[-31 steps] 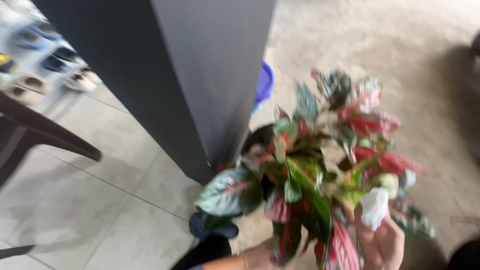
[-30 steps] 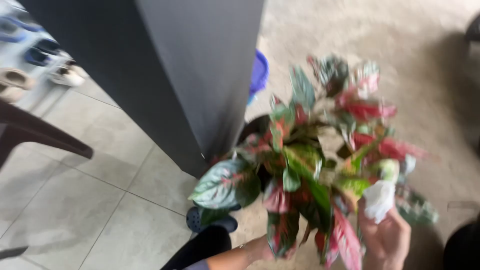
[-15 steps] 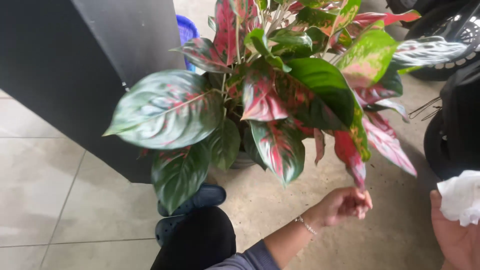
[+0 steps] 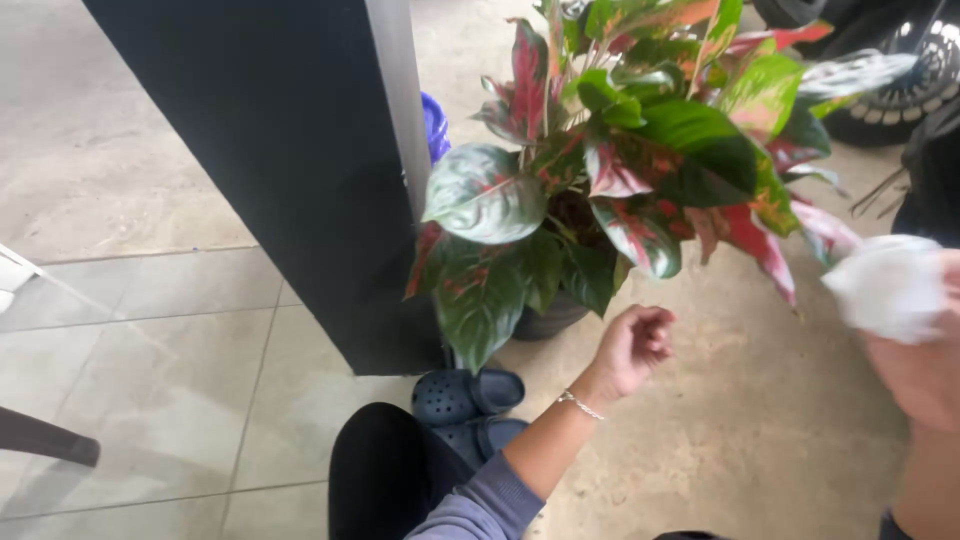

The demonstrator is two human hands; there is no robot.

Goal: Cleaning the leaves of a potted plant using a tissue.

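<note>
Our left hand (image 4: 635, 345), a thin silver bracelet (image 4: 580, 404) at its wrist, hangs loosely curled and pinching nothing, just below the potted plant with broad green, red and pink mottled leaves (image 4: 620, 170). Half a second ago its fingers held the tip of a long red leaf; now that leaf is free and the hand sits lower, apart from the foliage. Our right hand (image 4: 915, 365), at the frame's right edge, has risen and grips a crumpled white tissue (image 4: 885, 285) near the plant's outer red leaves, so we judge the wiping passes to this side.

The plant's dark round pot (image 4: 550, 318) rests on the rough concrete floor (image 4: 720, 430), against a tall dark grey pillar (image 4: 290, 170). A blue plastic container (image 4: 433, 125) peeks out behind the pillar. Dark blue clogs (image 4: 465, 395) sit by our black-clad knee (image 4: 385, 475). A motorbike tyre (image 4: 900, 80) crowds the upper right, close behind the leaves.
</note>
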